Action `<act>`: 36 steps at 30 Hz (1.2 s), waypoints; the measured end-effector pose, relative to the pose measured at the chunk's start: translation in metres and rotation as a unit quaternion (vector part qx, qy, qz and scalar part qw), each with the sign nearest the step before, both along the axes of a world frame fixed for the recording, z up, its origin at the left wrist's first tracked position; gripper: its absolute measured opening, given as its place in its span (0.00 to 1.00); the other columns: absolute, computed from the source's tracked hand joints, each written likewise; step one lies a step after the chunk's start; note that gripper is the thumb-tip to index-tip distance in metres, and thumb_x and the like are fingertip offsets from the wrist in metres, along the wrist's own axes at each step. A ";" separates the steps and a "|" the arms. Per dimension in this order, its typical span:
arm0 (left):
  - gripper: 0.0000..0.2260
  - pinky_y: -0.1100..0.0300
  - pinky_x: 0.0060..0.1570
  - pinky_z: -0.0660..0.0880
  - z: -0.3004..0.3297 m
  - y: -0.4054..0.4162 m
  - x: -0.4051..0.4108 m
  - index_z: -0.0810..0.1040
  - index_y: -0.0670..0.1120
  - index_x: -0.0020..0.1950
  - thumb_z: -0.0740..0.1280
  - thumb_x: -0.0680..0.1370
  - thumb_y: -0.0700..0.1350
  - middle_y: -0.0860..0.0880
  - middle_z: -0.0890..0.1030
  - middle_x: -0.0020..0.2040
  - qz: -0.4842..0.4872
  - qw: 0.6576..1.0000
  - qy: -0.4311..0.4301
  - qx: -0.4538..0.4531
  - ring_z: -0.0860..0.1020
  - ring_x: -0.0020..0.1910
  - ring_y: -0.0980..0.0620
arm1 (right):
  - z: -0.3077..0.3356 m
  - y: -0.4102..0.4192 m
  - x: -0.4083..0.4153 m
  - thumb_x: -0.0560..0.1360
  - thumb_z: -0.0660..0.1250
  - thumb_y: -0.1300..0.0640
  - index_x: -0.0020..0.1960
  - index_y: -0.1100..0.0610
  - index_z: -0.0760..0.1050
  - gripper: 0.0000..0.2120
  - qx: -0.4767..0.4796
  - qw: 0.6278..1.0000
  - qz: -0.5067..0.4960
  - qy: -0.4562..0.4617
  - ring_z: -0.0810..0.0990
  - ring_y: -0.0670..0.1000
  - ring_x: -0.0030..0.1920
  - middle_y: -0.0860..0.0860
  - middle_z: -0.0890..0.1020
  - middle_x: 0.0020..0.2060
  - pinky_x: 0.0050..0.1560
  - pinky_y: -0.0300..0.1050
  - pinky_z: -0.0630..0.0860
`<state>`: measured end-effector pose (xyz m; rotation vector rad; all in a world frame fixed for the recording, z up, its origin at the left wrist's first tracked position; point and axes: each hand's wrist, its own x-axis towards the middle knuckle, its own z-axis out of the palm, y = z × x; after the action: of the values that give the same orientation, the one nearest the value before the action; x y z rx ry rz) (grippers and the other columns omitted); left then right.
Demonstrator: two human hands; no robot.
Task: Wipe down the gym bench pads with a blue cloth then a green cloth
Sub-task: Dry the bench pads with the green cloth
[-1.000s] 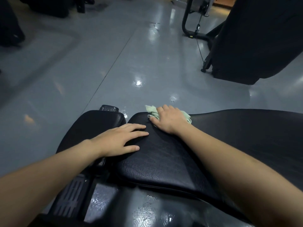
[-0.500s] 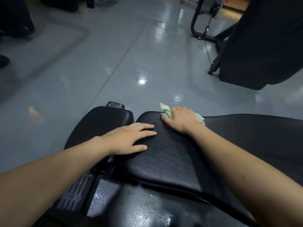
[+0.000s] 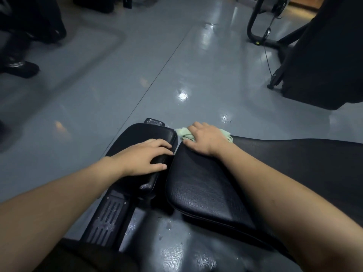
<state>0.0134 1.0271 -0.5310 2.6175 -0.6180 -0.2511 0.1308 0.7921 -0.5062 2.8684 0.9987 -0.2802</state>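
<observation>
The black gym bench has a small seat pad [image 3: 137, 134] on the left and a long back pad [image 3: 200, 185] on the right, with a narrow gap between them. My left hand [image 3: 145, 157] rests palm down on the seat pad, its fingertips at the edge by the gap. My right hand [image 3: 206, 139] holds a bunched pale green cloth [image 3: 183, 135] pressed onto the far left corner of the long pad. The cloth sticks out on both sides of the hand. No blue cloth is in view.
Glossy grey floor [image 3: 157, 85] stretches ahead. A black machine [image 3: 324, 55] with a tubular frame [image 3: 253, 26] and a cable stands at the far right. A person's dark shoes [image 3: 19, 68] are at the far left. The bench frame's ribbed step [image 3: 107, 218] lies below the seat pad.
My left hand has shifted from the long pad onto the small seat pad. My right hand has slid the green cloth leftward to the long pad's far corner.
</observation>
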 end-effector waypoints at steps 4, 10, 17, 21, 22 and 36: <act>0.24 0.58 0.71 0.65 -0.003 0.012 -0.005 0.70 0.61 0.73 0.69 0.78 0.57 0.64 0.61 0.74 0.019 1.000 0.000 0.024 0.62 0.72 0.59 | -0.007 0.019 -0.017 0.76 0.48 0.34 0.66 0.51 0.73 0.31 -0.014 0.996 0.082 -0.026 0.71 0.56 0.62 0.51 0.76 0.61 0.65 0.51 0.66; 0.26 0.56 0.69 0.68 -0.004 0.020 -0.015 0.65 0.61 0.76 0.67 0.79 0.59 0.66 0.58 0.75 0.032 0.998 0.008 0.046 0.62 0.72 0.60 | -0.011 0.023 -0.038 0.72 0.46 0.35 0.55 0.52 0.78 0.31 0.026 0.986 0.161 -0.022 0.74 0.55 0.56 0.49 0.79 0.51 0.64 0.51 0.67; 0.24 0.55 0.71 0.66 0.002 0.033 -0.018 0.69 0.60 0.74 0.69 0.79 0.56 0.63 0.64 0.74 0.072 0.996 0.032 0.036 0.66 0.72 0.58 | -0.017 0.019 -0.076 0.74 0.55 0.37 0.51 0.53 0.79 0.23 0.080 0.970 0.229 -0.013 0.75 0.55 0.55 0.49 0.80 0.47 0.70 0.54 0.66; 0.23 0.55 0.71 0.66 0.007 0.023 -0.016 0.71 0.57 0.73 0.69 0.79 0.55 0.60 0.67 0.73 0.087 0.995 0.030 0.045 0.67 0.71 0.56 | -0.021 0.015 -0.100 0.74 0.55 0.37 0.54 0.52 0.80 0.24 0.103 0.959 0.264 0.005 0.75 0.54 0.57 0.47 0.79 0.49 0.72 0.56 0.64; 0.23 0.55 0.71 0.66 0.008 0.021 -0.016 0.71 0.57 0.73 0.69 0.79 0.55 0.59 0.67 0.72 0.089 0.995 0.033 0.045 0.67 0.71 0.55 | -0.021 0.013 -0.102 0.74 0.55 0.37 0.56 0.52 0.80 0.25 0.111 0.957 0.268 0.010 0.74 0.53 0.58 0.47 0.80 0.50 0.73 0.55 0.63; 0.33 0.56 0.71 0.68 0.022 -0.034 -0.003 0.63 0.64 0.77 0.66 0.73 0.68 0.65 0.67 0.71 0.024 0.984 0.141 -0.104 0.68 0.70 0.63 | 0.020 -0.076 -0.107 0.73 0.54 0.24 0.77 0.46 0.62 0.40 0.145 0.980 0.135 0.037 0.57 0.51 0.79 0.48 0.60 0.78 0.78 0.53 0.54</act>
<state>0.0107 0.9928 -0.5086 2.3354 -0.4565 -0.5043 0.0241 0.7161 -0.4862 2.9346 1.5416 -0.2372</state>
